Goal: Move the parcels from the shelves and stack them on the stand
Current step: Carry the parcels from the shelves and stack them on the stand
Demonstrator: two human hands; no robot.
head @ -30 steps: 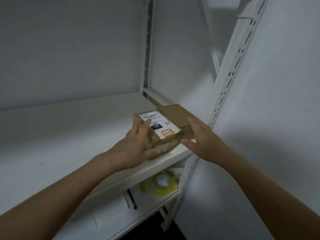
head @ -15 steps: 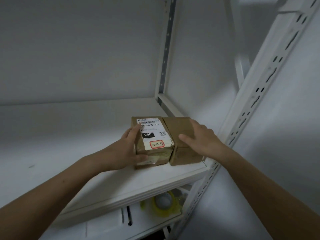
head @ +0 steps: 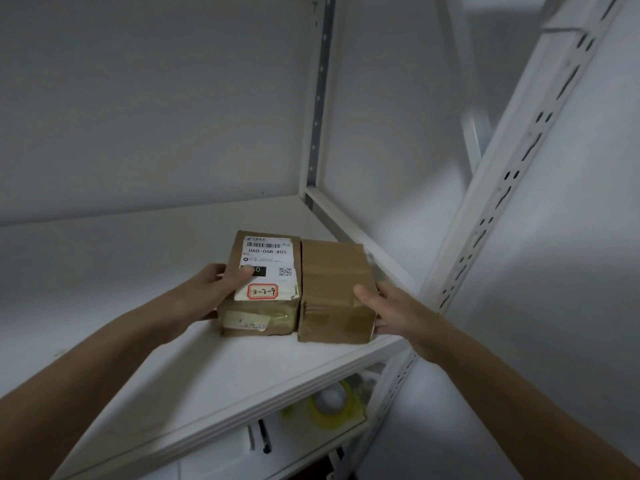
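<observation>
Two brown cardboard parcels stand side by side, touching, near the front right corner of a white shelf [head: 173, 358]. The left parcel [head: 273, 317] carries a white shipping label with a red-framed sticker. The right parcel [head: 332, 271] is plain and taped. My left hand [head: 214, 289] grips the labelled parcel's left side, thumb on its top. My right hand [head: 384, 306] holds the plain parcel's right side, thumb over its top front corner. The stand is out of view.
A white slotted upright [head: 512, 188] rises just right of the parcels, with a rear post [head: 317, 109] and side rail behind them. On the lower shelf lie a yellow tape roll [head: 332, 407] and a black pen [head: 265, 441]. White walls close in behind and right.
My left thumb has come onto the labelled parcel's top. My right hand slid from the plain parcel's top down to its right side. The view has come closer to the shelf.
</observation>
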